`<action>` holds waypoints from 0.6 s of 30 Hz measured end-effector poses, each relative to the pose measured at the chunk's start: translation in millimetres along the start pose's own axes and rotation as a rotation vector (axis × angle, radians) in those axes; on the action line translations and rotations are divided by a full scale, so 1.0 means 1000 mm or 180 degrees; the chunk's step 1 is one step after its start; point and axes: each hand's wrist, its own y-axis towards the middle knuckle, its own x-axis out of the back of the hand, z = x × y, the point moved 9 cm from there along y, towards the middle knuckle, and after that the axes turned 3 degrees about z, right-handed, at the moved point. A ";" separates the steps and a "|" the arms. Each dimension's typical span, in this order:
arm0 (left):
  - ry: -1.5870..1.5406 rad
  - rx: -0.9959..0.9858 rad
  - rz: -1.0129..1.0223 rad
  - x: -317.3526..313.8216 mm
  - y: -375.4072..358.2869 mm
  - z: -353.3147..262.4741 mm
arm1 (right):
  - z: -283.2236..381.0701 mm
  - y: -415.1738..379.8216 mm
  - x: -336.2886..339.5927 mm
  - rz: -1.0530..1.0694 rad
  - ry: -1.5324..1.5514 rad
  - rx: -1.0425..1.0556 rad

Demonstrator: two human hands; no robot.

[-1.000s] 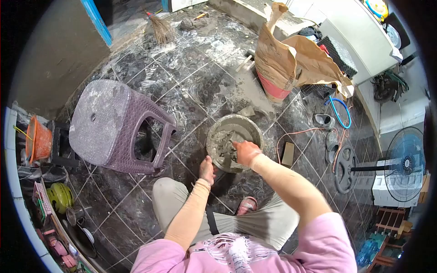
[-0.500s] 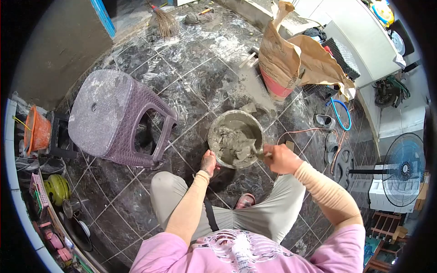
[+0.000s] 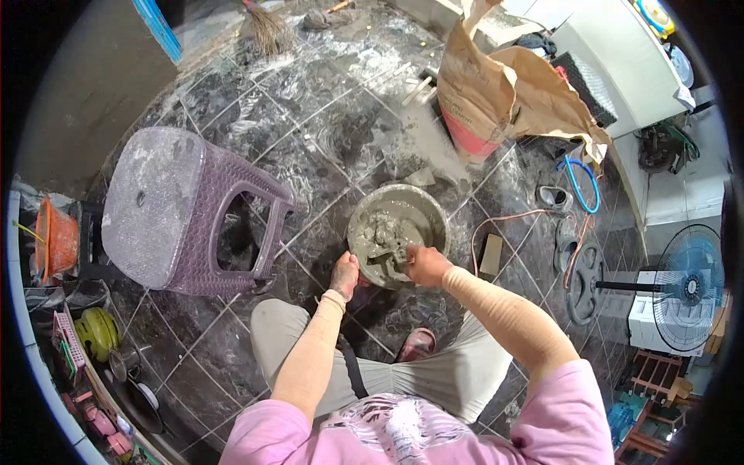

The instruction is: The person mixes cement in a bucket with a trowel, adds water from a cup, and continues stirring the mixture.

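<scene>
A round grey bucket (image 3: 445, 220) stands on the floor between my legs, partly filled with wet grey cement mix (image 3: 389, 223). At its near left side, my left hand (image 3: 346, 276) is closed on the rim. My right hand (image 3: 426, 266) is closed around the handle of a trowel, above the right part of the bucket. The trowel's blade (image 3: 385, 258) is down in the mix and smeared with it, so its outline shows only in part. Most of the handle is hidden by my fingers.
A purple plastic stool (image 3: 159, 205) stands to the left. Beyond the bucket is an open paper cement bag (image 3: 474, 101). A standing fan (image 3: 688, 288), a blue hose (image 3: 580, 186) and an orange cable (image 3: 508, 218) are at the right. A broom (image 3: 268, 32) lies far off.
My right hand has moved left, from the bucket's right rim to over the mix, bringing the trowel inward. My left hand stays at the rim. The view has shifted slightly.
</scene>
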 end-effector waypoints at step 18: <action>0.0731 -0.0158 -0.0120 0.004 -0.013 -0.047 | 0.059 -0.060 0.030 0.0671 -0.1891 0.0604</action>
